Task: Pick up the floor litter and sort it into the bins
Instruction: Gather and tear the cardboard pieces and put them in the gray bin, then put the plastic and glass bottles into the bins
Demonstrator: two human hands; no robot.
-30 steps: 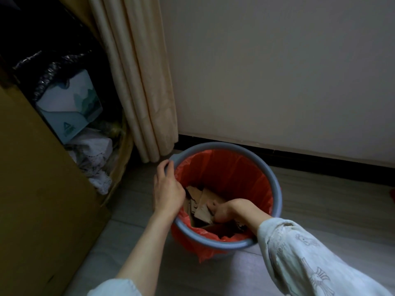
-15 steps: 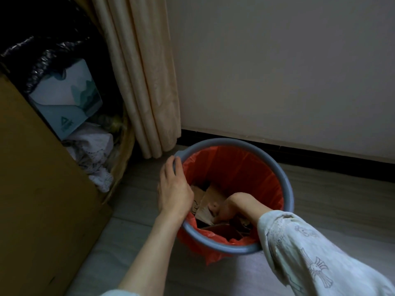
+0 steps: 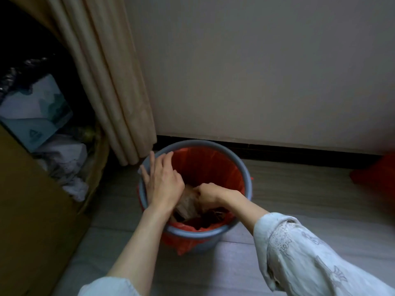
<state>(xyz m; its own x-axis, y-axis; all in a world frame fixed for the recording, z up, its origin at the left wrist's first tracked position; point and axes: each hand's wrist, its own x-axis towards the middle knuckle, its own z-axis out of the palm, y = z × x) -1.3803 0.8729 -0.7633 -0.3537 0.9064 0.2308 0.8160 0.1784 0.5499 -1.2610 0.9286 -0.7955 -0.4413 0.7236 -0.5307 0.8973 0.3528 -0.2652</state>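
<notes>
Your right hand [image 3: 208, 194] is down inside the bin [image 3: 245, 180], fingers curled tight around a brown piece of card [image 3: 189, 205]. A second ago it was lower, pressing on the card at the bottom. Now the card sits higher in the bin, tipped up on its edge.

Your left hand [image 3: 163, 180] has moved too. It was gripping the left rim of the bin. Now it reaches over that rim with fingers spread and loose, holding nothing, right beside the card.

The bin has a red bag [image 3: 205, 163] inside it. More brown scraps lie in the bottom, under your right hand. They are dark and hard to make out.

I think you are packing the card down or turning it so it fits, and this piece is as good as sorted.

Left of the bin stands a big box [image 3: 32, 221] full of paper and a tissue carton [image 3: 34, 118]. Behind the bin, to its left, a curtain [image 3: 111, 82] hangs to the floor [image 3: 299, 189]. Something red [image 3: 376, 174] lies far right of the bin, cut off by the edge.
</notes>
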